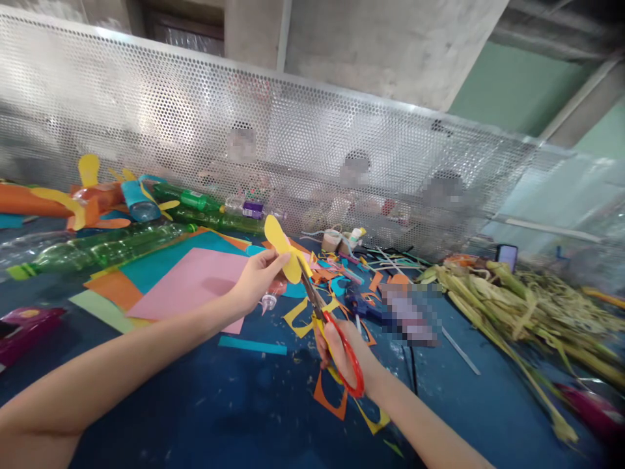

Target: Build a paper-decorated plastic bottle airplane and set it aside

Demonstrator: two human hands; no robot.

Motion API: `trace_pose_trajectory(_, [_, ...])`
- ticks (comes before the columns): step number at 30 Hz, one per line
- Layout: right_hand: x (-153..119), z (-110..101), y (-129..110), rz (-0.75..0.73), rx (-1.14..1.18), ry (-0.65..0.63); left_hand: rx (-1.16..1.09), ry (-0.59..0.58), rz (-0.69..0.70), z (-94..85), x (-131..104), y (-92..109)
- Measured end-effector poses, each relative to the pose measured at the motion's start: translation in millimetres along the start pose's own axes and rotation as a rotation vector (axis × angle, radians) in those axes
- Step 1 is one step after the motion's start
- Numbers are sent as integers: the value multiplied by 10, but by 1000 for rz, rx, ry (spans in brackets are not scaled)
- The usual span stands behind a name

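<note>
Between the fingers of my left hand (261, 277) is a yellow paper cutout (277, 236) with rounded lobes, held up above the table. My right hand (349, 355) is closed around scissors (352, 365) with red and yellow handles. Their dark blades reach up to the lower right edge of the cutout, where a narrow yellow strip hangs beside them. Under my hands lie yellow paper offcuts (299, 319) and an orange offcut (331, 397) with a rounded hole. A small clear bottle with a nozzle (268, 301) lies just below my left hand.
Pink paper (190, 283) tops a stack of coloured sheets on the left. Green plastic bottles (112, 244) and an orange bottle craft (97, 198) lie behind. Dried husks (493, 306) cover the right side. A perforated metal panel (303, 143) borders the table's far side.
</note>
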State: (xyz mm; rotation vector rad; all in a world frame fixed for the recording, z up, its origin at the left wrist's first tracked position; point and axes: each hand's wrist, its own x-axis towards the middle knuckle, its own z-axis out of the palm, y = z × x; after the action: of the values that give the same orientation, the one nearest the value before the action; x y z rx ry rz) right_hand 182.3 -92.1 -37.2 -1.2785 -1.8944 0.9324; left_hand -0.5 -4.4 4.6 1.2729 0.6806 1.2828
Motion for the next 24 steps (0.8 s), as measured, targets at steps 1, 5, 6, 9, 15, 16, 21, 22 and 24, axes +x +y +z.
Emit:
trace_pose_trajectory(1, [-2, -3, -12, 4, 12, -17, 12, 0, -3, 1, -4, 3])
trace_pose_trajectory(5, [-5, -39, -65, -68, -48, -46, 41, -16, -18, 9, -17, 4])
trace_pose_trajectory(6, [-6, -50, -77, -75, -64, -47, 46, -23, -21, 9, -19, -1])
trace_pose_trajectory(9, [-11, -71, -100, -81, -87, -54, 76, -43, -28, 2, -17, -29])
trace_pose_trajectory(15, [-11, -65, -78, -97, -69, -56, 185, -57, 10, 1, -32, -48])
trace_pose_trajectory(16, [-12, -59, -71, -94, -54, -54, 192, -66, 10, 7, -42, -41])
trace_pose_trajectory(21, [-24, -40, -62, -89, 11, -35, 243, -124, 41, 45, -92, 3])
trace_pose_trajectory(22, [-25, -40, -65, -94, 14, -33, 258, -130, 49, 51, -100, 10])
trace_pose_trajectory(24, [-23, -42, -66, -106, 15, -32, 275, -138, 62, 61, -111, 20])
